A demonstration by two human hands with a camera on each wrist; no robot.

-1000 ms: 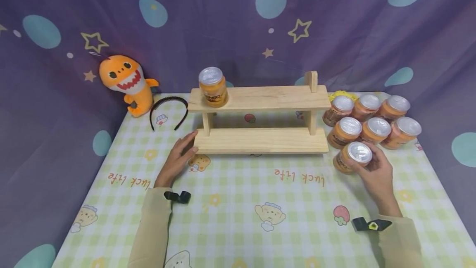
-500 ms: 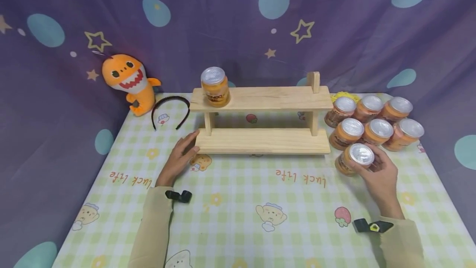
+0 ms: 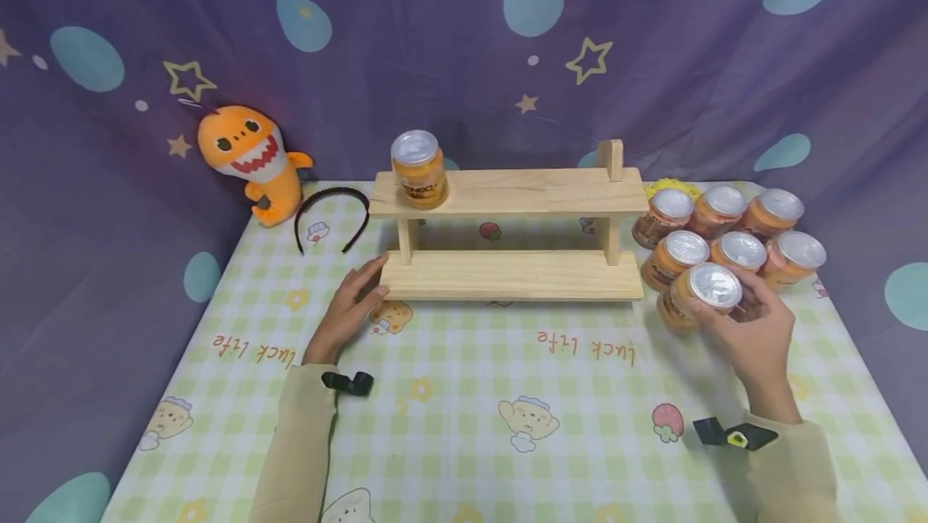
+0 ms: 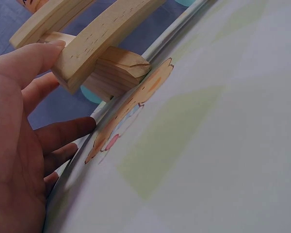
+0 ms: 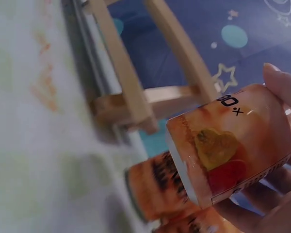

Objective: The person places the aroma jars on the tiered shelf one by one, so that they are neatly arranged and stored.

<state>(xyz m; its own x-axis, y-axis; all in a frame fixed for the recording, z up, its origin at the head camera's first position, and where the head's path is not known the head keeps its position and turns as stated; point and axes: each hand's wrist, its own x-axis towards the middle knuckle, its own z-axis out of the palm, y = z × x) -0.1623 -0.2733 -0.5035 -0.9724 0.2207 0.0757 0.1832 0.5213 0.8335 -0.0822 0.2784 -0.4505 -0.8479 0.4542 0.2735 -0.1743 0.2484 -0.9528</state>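
Note:
An orange-labelled can (image 3: pixel 680 305) with a silver lid is in my right hand (image 3: pixel 761 338), thumb on the near side and fingers round the far side. In the right wrist view, the can (image 5: pixel 233 145) leans and its white base shows, with a fruit picture on the label. My left hand (image 3: pixel 348 305) touches the left end of the two-tier wooden shelf (image 3: pixel 507 275). Up close, its thumb and index finger lie at the end of the lower board (image 4: pixel 97 48), the other fingers extended. A similar can (image 3: pixel 420 176) stands upright on the upper board's left end.
Several more orange cans (image 3: pixel 725 225) stand grouped right of the shelf, with something yellow (image 3: pixel 670 184) behind them. At the back left are an orange shark plush (image 3: pixel 254 160) and a black headband (image 3: pixel 329 194). A checked cloth (image 3: pixel 449 426) covers the table; a purple curtain (image 3: pixel 435 64) hangs behind.
My right hand has lifted the can off the table and moved it slightly right, tilting it. My left hand has stayed at the shelf's end.

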